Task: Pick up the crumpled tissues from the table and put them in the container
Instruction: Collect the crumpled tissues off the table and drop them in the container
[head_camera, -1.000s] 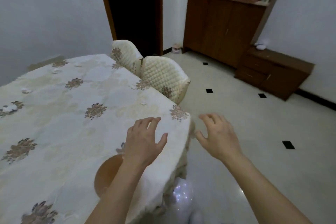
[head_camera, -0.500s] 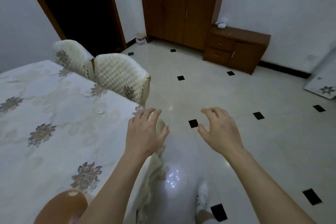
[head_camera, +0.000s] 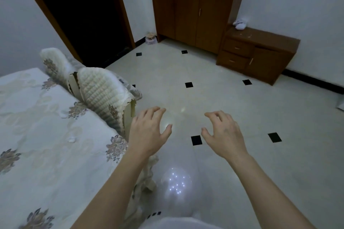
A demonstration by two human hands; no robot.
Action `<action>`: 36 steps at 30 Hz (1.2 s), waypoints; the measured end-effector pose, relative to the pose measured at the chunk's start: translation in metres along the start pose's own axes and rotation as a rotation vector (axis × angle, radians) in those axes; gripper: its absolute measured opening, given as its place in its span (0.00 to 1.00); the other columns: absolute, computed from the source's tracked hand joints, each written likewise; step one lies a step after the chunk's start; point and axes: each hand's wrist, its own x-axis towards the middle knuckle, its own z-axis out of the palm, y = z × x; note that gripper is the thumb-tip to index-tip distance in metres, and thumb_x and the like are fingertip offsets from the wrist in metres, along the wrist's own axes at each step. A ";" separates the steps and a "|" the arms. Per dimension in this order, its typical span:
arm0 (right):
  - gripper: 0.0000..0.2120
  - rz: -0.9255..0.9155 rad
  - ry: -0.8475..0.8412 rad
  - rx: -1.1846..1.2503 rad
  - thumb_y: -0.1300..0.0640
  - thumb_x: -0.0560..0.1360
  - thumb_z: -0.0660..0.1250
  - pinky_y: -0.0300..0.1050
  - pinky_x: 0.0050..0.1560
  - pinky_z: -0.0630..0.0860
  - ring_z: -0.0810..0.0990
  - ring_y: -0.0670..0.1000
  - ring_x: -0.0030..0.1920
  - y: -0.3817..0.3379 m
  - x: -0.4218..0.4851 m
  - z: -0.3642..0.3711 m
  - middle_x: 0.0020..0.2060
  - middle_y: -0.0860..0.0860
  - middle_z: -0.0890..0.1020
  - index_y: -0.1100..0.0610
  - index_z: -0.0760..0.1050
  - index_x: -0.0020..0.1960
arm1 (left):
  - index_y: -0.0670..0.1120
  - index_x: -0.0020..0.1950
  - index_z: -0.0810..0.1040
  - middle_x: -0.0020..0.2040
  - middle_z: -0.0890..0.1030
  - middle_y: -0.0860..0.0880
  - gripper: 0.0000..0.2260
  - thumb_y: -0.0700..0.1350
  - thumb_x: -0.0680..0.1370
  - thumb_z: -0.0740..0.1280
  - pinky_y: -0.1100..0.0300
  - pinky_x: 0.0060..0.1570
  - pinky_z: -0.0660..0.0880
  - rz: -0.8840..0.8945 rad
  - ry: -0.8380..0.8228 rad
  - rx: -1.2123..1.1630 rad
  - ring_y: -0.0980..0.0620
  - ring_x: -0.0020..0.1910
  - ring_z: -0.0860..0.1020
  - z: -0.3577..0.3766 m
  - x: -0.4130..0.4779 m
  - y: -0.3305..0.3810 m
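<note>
The table [head_camera: 46, 154] with a pale flowered cloth fills the lower left. One small crumpled tissue [head_camera: 71, 139] lies on it, and another small white tissue [head_camera: 63, 116] sits farther back near the chairs. My left hand [head_camera: 149, 132] hovers past the table's right corner, fingers apart, holding nothing. My right hand [head_camera: 223, 132] hangs over the floor to the right, fingers spread and empty. No container is in view.
Two quilted white chairs [head_camera: 100, 95] stand against the table's far side. A tall brown cabinet [head_camera: 193, 5] and a low brown drawer unit [head_camera: 258, 54] line the back wall. A dark doorway [head_camera: 80, 11] opens at the back left. Tiled floor [head_camera: 204, 83] spreads to the right.
My view has swung right, away from the table toward the floor. The brown bowl seen earlier at the table's near edge has left the frame. Both hands stay open and empty.
</note>
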 end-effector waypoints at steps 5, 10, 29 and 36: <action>0.20 -0.040 -0.056 0.040 0.52 0.73 0.69 0.52 0.53 0.73 0.76 0.58 0.57 0.019 0.053 0.010 0.54 0.54 0.79 0.55 0.76 0.63 | 0.49 0.67 0.76 0.63 0.79 0.50 0.24 0.59 0.75 0.65 0.49 0.57 0.74 -0.064 -0.009 0.046 0.47 0.62 0.74 0.014 0.040 -0.002; 0.20 -0.082 -0.086 0.091 0.52 0.72 0.69 0.53 0.54 0.73 0.76 0.58 0.57 0.018 0.116 0.028 0.54 0.54 0.78 0.55 0.76 0.64 | 0.50 0.67 0.76 0.64 0.78 0.51 0.24 0.60 0.75 0.64 0.50 0.59 0.72 -0.123 -0.010 0.079 0.48 0.63 0.74 0.028 0.084 -0.018; 0.20 -0.225 -0.156 0.062 0.49 0.75 0.67 0.52 0.57 0.71 0.73 0.56 0.60 -0.021 0.454 0.111 0.58 0.53 0.77 0.54 0.75 0.65 | 0.47 0.65 0.77 0.63 0.79 0.48 0.22 0.55 0.74 0.69 0.49 0.56 0.74 -0.282 0.103 -0.013 0.45 0.62 0.75 0.099 0.376 -0.131; 0.20 -0.271 -0.204 0.102 0.50 0.74 0.68 0.52 0.57 0.72 0.75 0.57 0.60 -0.038 0.548 0.148 0.57 0.52 0.78 0.55 0.76 0.65 | 0.47 0.65 0.77 0.63 0.79 0.49 0.22 0.55 0.75 0.68 0.49 0.57 0.74 -0.367 0.065 0.030 0.45 0.62 0.75 0.112 0.436 -0.174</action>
